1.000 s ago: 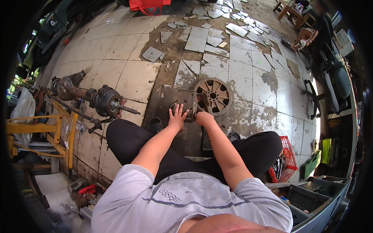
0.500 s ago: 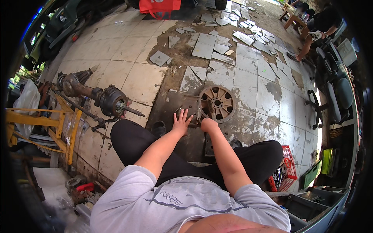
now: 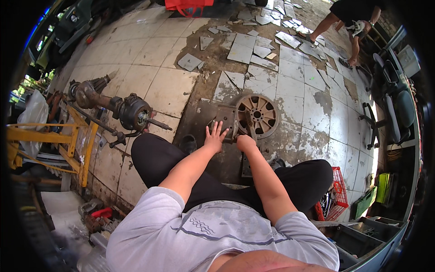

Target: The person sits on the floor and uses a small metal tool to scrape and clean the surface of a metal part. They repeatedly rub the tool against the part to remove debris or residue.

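From my remote view, I log the left hand (image 3: 216, 138) as spread wide, fingers over the lower left of the grey-brown, flat metal plate with drilled holes (image 3: 229, 114). I judge the plate rigid, heavy and possibly oily; take hold at opposite edges. Next, I log the right hand (image 3: 245, 143) as curled tight at the plate's lower right corner; its underside is hidden, so I cannot tell what it encloses. Farthest right, the rust-brown, spoked metal flywheel with a toothed rim (image 3: 257, 115) lies flat, just beside the plate, over the worn, pale-tiled floor (image 3: 312, 129). I judge it dense and stiff. Take hold through the spoke openings or under opposite rim sides; treat the teeth as an abrasion hazard.
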The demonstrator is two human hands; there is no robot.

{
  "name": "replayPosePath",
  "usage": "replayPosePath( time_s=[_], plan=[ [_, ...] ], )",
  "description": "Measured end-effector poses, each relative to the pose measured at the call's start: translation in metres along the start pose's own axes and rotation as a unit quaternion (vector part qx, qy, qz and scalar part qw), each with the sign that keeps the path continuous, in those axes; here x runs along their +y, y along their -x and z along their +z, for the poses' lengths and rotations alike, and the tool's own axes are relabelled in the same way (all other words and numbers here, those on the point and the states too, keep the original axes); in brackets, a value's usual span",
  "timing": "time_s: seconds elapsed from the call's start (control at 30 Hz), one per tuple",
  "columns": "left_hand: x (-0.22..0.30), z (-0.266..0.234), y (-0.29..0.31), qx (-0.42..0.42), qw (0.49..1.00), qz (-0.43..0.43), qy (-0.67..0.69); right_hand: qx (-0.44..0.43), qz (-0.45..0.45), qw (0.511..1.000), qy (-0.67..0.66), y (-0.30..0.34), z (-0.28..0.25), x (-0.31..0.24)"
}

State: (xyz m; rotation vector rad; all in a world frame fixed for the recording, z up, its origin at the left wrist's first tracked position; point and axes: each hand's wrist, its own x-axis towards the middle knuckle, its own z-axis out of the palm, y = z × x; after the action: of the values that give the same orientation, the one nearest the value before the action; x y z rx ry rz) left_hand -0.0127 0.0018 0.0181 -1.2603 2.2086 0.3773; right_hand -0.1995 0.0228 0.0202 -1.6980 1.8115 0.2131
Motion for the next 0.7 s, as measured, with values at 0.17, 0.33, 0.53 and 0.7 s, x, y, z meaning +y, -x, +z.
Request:
replayPosePath(
  time_s=[0.17, 0.33, 0.53, 0.7],
  plan=[
    [-0.012, 0.016, -0.001, 0.021, 1.000, -0.017, 0.002, -0.090, -0.002, 0.995, 0.050, 0.011, -0.045, -0.029],
    [0.000, 0.004, -0.006, 0.022, 1.000, -0.003, -0.009, -0.026, 0.013, 0.999, 0.035, -0.005, 0.007, 0.006],
    [0.000, 0.004, 0.003, -0.004, 1.000, -0.011, 0.006, -0.062, 0.006, 0.997, 0.035, 0.008, -0.016, -0.012],
    [-0.009, 0.015, -0.006, 0.031, 0.999, -0.019, -0.033, -0.070, -0.026, 0.996, 0.042, -0.004, -0.017, -0.010]
  ],
)
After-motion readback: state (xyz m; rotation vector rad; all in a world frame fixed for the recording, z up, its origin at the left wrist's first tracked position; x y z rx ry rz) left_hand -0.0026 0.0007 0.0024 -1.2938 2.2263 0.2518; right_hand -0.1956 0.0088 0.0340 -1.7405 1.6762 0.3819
